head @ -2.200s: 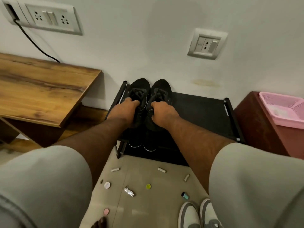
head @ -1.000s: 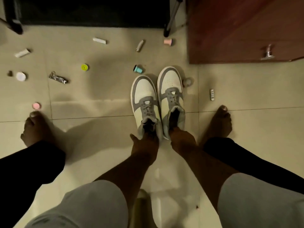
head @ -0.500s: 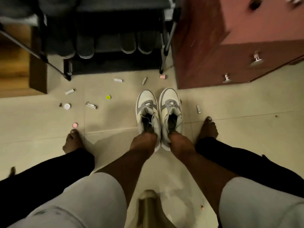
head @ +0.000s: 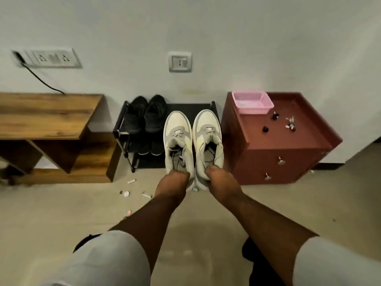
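Two white and grey sneakers hang in the air in front of a black shoe rack point(head: 121, 129). My left hand point(head: 172, 183) grips the heel of the left sneaker point(head: 178, 141). My right hand point(head: 221, 182) grips the heel of the right sneaker point(head: 208, 139). Both sneakers point toes away from me, side by side, covering the right half of the rack's top shelf. A pair of black shoes point(head: 145, 113) stands on the left half of that shelf. More dark shoes point(head: 147, 150) sit on the shelf below.
A wooden bench point(head: 47, 114) stands left of the rack. A red-brown drawer cabinet point(head: 276, 145) stands right, with a pink basket point(head: 252, 102) and small items on top. Small bits point(head: 126, 194) lie scattered on the tile floor near the rack. Wall sockets are above.
My hands let go of the black shoes on the rack, took hold of the white and grey sneakers on the floor, and have lifted them up in front of the rack.
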A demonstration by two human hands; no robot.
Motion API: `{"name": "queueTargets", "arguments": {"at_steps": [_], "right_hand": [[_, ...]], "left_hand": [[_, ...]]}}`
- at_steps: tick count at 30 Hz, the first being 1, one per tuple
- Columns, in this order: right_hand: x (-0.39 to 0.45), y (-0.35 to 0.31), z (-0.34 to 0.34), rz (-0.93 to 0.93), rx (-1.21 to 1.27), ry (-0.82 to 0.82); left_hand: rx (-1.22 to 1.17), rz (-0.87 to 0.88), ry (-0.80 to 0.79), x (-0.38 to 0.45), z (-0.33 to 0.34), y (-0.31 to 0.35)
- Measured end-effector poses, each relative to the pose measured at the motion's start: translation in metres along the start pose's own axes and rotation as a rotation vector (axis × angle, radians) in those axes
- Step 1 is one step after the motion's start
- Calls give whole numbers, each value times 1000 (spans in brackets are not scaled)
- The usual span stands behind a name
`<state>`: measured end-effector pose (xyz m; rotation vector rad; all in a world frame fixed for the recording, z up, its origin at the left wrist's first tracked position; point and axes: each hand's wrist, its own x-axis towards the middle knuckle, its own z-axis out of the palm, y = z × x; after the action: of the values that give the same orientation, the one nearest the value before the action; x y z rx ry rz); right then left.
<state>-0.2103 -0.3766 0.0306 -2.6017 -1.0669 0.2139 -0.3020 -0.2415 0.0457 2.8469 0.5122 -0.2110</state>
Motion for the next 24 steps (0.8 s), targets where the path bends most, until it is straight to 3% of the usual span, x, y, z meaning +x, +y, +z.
{"name": "queueTargets", "arguments": {"at_steps": [6,11,19,24], "right_hand": [[69,-8,-36,-13,-11,37],[146,9,-36,31,-20,29],[278,71,13,57,-70,9],[335,96,40,-20,-111,-1]], "left_hand": [[13,-6,107,53,-44,-12],[-25,7,74,132,-45,-29],[-44,78,118,291,-3,-64],[-118,96,230,356,32,-90]]}}
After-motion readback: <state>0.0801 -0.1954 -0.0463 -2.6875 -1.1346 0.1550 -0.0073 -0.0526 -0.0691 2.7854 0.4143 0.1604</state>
